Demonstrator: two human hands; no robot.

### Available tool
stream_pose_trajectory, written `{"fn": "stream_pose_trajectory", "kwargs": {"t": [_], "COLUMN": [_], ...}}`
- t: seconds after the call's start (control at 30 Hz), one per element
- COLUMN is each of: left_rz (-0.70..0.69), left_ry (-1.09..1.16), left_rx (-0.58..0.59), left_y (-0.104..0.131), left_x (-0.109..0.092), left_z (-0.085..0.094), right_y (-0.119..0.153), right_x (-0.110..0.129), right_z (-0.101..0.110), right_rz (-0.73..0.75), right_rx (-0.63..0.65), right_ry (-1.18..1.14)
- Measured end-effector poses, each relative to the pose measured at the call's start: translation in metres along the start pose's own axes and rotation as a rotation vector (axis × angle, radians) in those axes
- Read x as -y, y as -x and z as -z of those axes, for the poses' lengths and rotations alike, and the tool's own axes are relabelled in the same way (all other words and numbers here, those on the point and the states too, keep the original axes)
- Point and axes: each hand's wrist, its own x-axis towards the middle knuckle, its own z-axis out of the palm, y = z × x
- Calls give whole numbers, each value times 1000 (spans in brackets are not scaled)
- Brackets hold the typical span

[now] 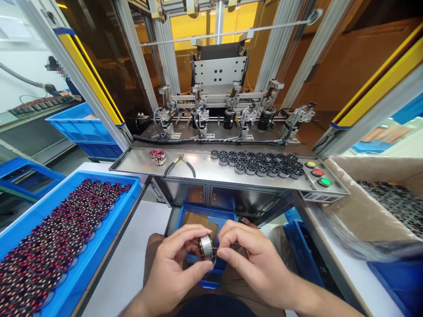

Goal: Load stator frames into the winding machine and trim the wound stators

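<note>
My left hand (180,259) is closed around a round metal motor part (206,247), its silvery rim facing up and right, copper windings showing at its left side. My right hand (249,255) pinches thin wires (214,249) that come out of the part's right side; thumb and forefinger are pressed together. Both hands are above my lap, in front of the metal shelf. Pliers (180,165) with green and black handles lie on the shelf, near a few red and copper wound parts (160,159). Rows of black parts (261,164) stand to their right.
A blue tray (134,187) of wound parts is at the left. Behind the shelf (205,169) stands a machine with clamps (201,116). Colored buttons (317,172) and a lined box (350,169) are at the right. A person (71,83) is at the far left.
</note>
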Motion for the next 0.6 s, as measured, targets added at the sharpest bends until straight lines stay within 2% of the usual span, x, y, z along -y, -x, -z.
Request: {"fn": "stream_pose_trajectory", "kwargs": {"t": [0.1,0.27,0.33,0.4,0.47,0.6], "left_rz": [-55,-262,-323,-374,-412,-415], "left_ry": [-15,-336,-441,-513,-550,-543], "left_rx": [-28,6,30,49,76,133], "left_y": [0,-1,-1,-1,-1,2], "left_x": [-1,-9,-14,-17,-20,-24], "left_z": [-2,8,11,13,13,17], "right_y": [-1,-1,-4,-8,-13,-23], "right_x": [2,4,8,14,20,26], "right_z": [7,34,40,39,31,17], "right_rz": [-12,-164,-160,-128,-109,-21], "right_rx": [49,98,99,153,260,410], "right_ry": [31,73,76,111,164,294]}}
